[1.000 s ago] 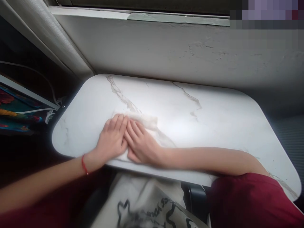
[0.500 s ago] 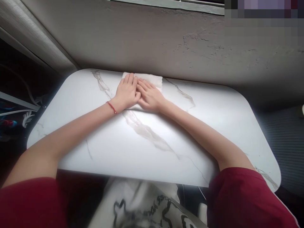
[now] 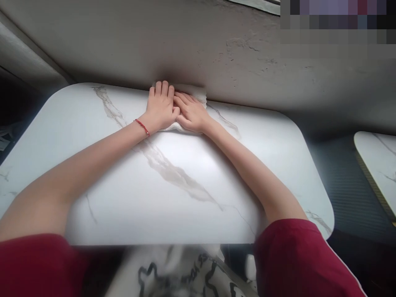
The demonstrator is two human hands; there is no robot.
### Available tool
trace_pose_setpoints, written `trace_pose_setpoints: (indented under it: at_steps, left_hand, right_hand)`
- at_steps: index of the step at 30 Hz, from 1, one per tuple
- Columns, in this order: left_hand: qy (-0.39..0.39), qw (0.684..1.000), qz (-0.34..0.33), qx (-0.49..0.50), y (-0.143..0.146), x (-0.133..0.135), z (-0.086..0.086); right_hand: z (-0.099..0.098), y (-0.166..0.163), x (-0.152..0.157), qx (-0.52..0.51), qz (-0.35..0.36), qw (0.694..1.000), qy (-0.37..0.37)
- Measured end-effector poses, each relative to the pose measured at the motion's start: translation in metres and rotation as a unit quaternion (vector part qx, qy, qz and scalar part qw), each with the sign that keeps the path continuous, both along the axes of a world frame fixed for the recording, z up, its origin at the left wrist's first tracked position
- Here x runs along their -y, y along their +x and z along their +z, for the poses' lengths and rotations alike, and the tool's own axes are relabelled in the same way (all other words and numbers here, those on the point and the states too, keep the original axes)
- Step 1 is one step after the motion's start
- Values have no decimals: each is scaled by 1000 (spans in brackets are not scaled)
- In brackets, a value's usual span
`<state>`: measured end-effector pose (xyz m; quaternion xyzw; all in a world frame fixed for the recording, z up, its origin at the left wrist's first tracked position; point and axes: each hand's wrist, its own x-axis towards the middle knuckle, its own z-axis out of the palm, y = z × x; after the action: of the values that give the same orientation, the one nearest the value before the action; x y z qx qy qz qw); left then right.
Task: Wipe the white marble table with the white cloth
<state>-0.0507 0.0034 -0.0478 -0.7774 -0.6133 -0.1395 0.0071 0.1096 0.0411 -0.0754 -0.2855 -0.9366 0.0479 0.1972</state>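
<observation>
A white cloth (image 3: pixel 200 94) lies under both my hands at the far edge of the marble-patterned table (image 3: pixel 130 214). My left hand (image 3: pixel 161 105), with a red cord bracelet (image 3: pixel 142 127) at the wrist, rests flat on the cloth with its fingers stretched toward the wall. Beside it, my right hand (image 3: pixel 191 112) presses flat on the cloth too, its fingers angled up and to the left. The two hands touch at the thumbs and index fingers. Much of the cloth is hidden beneath them; its back part bends up against the wall.
A grey wall (image 3: pixel 123 45) with peeling patches runs right along the table's far edge. To the right stands a second marble-patterned table (image 3: pixel 379 159), across a gap with a ribbed dark surface (image 3: pixel 337 181).
Both hands have pushed the cloth forward across the table's far edge to the wall. The view has shifted right, bringing the second table into sight.
</observation>
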Motion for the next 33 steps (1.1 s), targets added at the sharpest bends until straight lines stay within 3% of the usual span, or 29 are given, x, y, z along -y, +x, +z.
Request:
trace_pose_setpoints:
  at_steps: [11, 20, 23, 27, 30, 33]
  left_hand:
    - [14, 999, -38, -16, -11, -2, -6]
    - [22, 995, -55, -80, -6, 30, 7]
    - [27, 987, -117, -110, -1, 59, 14]
    - [6, 968, -203, -148, 17, 127, 22]
    - [-23, 966, -211, -145, 37, 189, 19]
    - [-21, 969, -215, -116, 56, 236, 8]
  right_hand:
    - [7, -4, 6, 4, -19, 1000, 16]
    - [13, -4, 42, 0, -46, 999, 19]
    - [15, 12, 76, 4, -29, 999, 24]
    - [15, 42, 156, -6, -21, 999, 42]
    - [18, 66, 225, 5, -29, 999, 36]
    - [24, 88, 275, 29, -19, 999, 14]
